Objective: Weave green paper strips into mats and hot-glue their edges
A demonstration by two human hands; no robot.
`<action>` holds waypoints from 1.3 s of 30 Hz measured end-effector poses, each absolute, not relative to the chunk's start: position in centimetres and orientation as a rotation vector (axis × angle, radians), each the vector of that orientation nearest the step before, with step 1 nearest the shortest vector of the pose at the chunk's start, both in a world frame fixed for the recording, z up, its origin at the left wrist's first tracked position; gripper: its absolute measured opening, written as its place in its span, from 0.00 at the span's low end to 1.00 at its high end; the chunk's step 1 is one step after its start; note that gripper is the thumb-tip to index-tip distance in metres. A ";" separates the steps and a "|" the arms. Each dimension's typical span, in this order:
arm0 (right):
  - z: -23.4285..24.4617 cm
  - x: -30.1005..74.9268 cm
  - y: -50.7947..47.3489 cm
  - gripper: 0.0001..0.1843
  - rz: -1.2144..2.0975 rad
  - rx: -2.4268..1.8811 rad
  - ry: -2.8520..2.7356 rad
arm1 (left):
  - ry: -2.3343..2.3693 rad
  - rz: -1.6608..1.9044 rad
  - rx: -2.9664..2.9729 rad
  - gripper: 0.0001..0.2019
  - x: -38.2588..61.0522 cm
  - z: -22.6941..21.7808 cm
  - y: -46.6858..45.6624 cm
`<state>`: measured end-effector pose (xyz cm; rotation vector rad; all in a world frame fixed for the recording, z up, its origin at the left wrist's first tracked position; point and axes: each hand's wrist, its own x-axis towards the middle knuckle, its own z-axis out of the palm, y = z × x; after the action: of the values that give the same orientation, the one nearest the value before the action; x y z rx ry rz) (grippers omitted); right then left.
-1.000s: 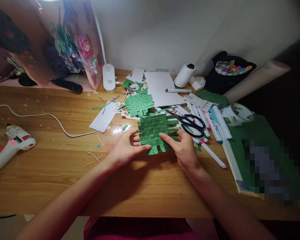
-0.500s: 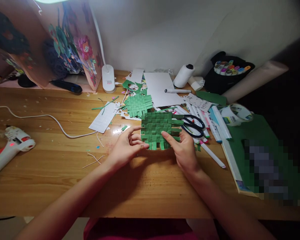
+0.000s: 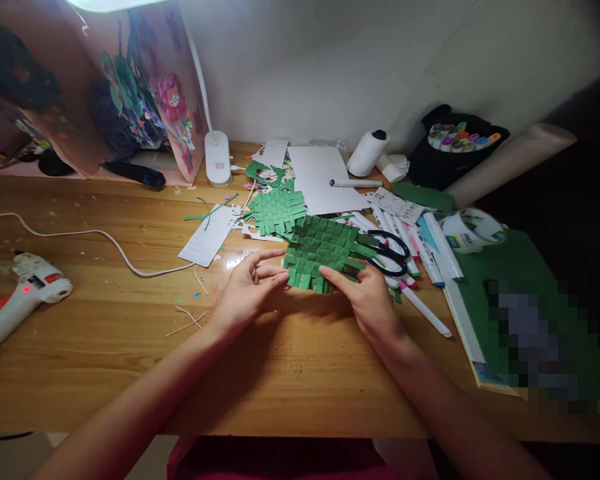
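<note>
A dark green woven paper mat [image 3: 321, 248] is held up above the wooden desk, tilted, with loose strip ends along its right and bottom edges. My left hand [image 3: 257, 283] pinches its lower left corner between thumb and fingers. At the lower right, my right hand [image 3: 367, 293] grips it, thumb on the front and fingers hidden behind. Just beyond it lies a lighter green woven mat [image 3: 277, 212] among paper scraps. The black handles of a pair of scissors [image 3: 393, 253] show to the right, partly covered by the held mat.
A hot glue gun [image 3: 27, 300] with a red light lies at the left. Several markers [image 3: 430, 253] are heaped right of my hands, near a tape roll [image 3: 473, 230] and a green cutting mat [image 3: 510, 267]. White paper [image 3: 325, 177], a thread spool [image 3: 369, 153] and a power strip [image 3: 217, 158] stand behind.
The held woven mat has turned slightly clockwise and shifted up and to the right. Both hands keep hold of it, the left moving up a little with its corner.
</note>
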<state>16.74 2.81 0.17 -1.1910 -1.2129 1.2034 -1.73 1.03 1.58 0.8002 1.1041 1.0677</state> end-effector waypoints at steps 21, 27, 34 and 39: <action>0.9 15.8 2.1 0.13 1.349 -1.255 -1.284 | 1.298 1.003 1.194 0.19 -1.4 1.3 1.0; 0.5 16.2 2.3 0.14 1.270 -1.238 -1.294 | 1.230 0.949 1.304 0.15 -1.8 1.0 1.1; 0.5 15.6 2.1 0.14 1.356 -1.220 -1.248 | 1.362 0.996 1.359 0.15 -1.3 0.7 0.8; 0.3 15.9 2.5 0.13 1.248 -1.203 -1.259 | 1.369 0.982 1.470 0.18 -1.9 1.1 1.1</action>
<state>15.95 2.48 0.30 -1.2029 -1.2589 1.2481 -1.91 1.12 1.07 1.4698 1.3685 0.9816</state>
